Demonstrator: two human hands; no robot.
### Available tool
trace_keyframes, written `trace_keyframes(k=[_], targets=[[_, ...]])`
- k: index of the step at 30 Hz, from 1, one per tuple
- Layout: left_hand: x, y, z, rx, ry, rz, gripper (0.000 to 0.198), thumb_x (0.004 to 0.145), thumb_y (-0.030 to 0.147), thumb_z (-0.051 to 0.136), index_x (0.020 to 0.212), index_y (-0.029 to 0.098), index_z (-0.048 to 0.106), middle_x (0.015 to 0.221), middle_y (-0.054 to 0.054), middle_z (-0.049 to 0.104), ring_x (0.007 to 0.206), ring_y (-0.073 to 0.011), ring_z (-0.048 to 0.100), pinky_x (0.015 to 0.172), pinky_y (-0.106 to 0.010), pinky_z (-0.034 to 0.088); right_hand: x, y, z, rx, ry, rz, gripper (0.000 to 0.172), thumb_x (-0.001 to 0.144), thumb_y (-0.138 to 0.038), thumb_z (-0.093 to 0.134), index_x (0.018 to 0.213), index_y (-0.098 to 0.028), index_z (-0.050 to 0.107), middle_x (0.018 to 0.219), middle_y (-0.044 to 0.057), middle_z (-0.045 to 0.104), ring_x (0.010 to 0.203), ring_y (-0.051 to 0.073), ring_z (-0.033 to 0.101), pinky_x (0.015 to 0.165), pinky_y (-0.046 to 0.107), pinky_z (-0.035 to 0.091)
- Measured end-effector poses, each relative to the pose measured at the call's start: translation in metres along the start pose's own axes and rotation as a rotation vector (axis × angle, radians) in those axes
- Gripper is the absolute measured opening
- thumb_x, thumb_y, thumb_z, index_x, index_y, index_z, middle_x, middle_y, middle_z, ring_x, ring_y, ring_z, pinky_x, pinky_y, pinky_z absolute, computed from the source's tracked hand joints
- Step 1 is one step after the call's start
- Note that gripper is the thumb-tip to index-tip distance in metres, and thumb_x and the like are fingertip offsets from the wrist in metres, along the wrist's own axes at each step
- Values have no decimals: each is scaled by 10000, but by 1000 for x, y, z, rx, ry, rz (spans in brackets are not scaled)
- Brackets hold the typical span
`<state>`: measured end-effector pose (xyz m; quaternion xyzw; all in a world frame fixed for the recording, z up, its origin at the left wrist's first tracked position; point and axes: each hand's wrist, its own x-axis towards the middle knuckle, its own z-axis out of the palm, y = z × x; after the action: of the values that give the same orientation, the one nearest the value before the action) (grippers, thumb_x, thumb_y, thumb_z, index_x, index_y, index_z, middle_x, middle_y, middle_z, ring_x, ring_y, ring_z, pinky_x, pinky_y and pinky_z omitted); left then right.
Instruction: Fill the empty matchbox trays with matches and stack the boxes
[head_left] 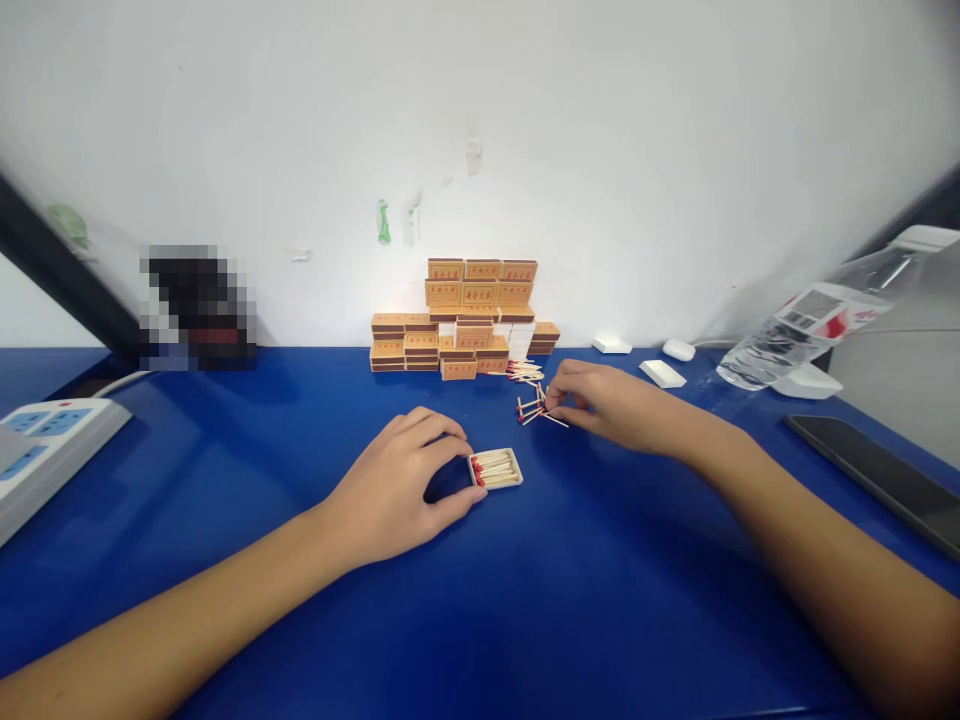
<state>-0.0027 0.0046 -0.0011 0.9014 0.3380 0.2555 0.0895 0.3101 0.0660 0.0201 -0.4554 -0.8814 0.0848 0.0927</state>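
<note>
A small white matchbox tray (515, 480) lies on the blue table, filled with red-tipped matches (495, 467). My left hand (405, 485) steadies its left end, with the thumb at the near corner and the forefinger at the far corner. Farther off and to the right, my right hand (592, 400) has thumb and forefinger pinched at a few loose matches (530, 411). The fingertips partly hide the match at which they close. Just behind lies another heap of loose matches (527, 371).
Stacked matchboxes (480, 292) stand against the wall. White pieces (663, 374) and an earbud case (679, 349) lie to their right. A tilted water bottle (795, 335) and a phone (877, 480) are at the right, a power strip (64, 450) at the left.
</note>
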Motion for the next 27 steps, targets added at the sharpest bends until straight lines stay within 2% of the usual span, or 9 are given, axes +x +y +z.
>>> trace_keyframes(k=[9, 18, 20, 23, 27], targets=[[-1, -3, -2, 18, 15, 3, 233, 958, 382, 736, 1124, 218, 732, 1210, -84, 719, 1135, -274, 649, 998, -501, 549, -3, -2, 1, 2, -43, 40, 213, 1022, -324, 499, 938, -193, 644, 986, 82, 627, 799, 197, 589, 749, 347, 472], [3, -18, -7, 40, 56, -27, 231, 991, 384, 690, 1146, 216, 722, 1196, -83, 728, 1125, -273, 656, 988, -497, 551, -2, 3, -5, -113, 118, 80, 157, 963, -255, 541, 941, -196, 685, 934, 77, 664, 809, 212, 604, 731, 340, 434], [3, -20, -8, 37, 57, -45, 228, 995, 384, 685, 1149, 221, 724, 1193, -81, 731, 1120, -273, 656, 983, -498, 551, -2, 12, -12, -56, 183, 173, 105, 906, -247, 610, 901, -199, 704, 887, 68, 674, 782, 209, 587, 715, 335, 416], [3, -20, -10, 23, 58, -57, 238, 1000, 383, 678, 1169, 221, 723, 1198, -82, 729, 1120, -272, 654, 985, -502, 549, 0, 32, -26, 237, 310, 418, 36, 809, -230, 737, 800, -197, 726, 825, 54, 686, 737, 187, 557, 690, 320, 403], [4, -19, -12, 8, 56, -55, 248, 1004, 380, 675, 1184, 216, 720, 1202, -82, 726, 1128, -270, 652, 999, -504, 543, 12, 53, -37, 497, 349, 598, 175, 825, -327, 810, 794, -164, 753, 744, 59, 682, 615, 145, 517, 568, 298, 396]])
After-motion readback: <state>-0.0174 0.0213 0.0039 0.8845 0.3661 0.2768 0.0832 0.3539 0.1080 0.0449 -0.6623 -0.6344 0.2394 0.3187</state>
